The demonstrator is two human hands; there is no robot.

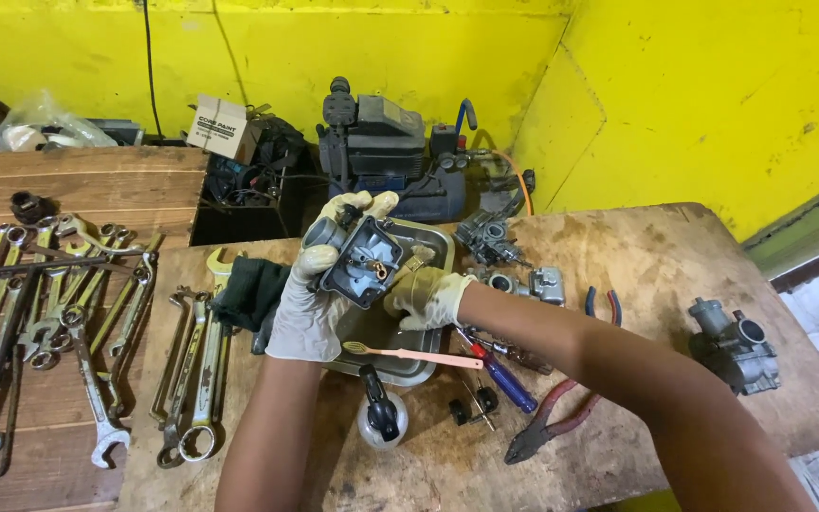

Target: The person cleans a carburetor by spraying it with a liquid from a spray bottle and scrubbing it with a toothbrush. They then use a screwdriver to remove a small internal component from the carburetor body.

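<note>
While the left hand (307, 301) grasps the carburetor body (360, 258), the right hand (426, 294) pinches its right edge.

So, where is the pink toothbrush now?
The pink toothbrush lies across the near rim of the metal tray, just below both hands and above the small bottle.

Gloved left hand (307, 301) gripped a dark metal carburettor body (364, 258) above the steel tray (433, 237), gloved right hand (426, 296) touched its side, pink toothbrush (414, 356) lay across the tray
</note>
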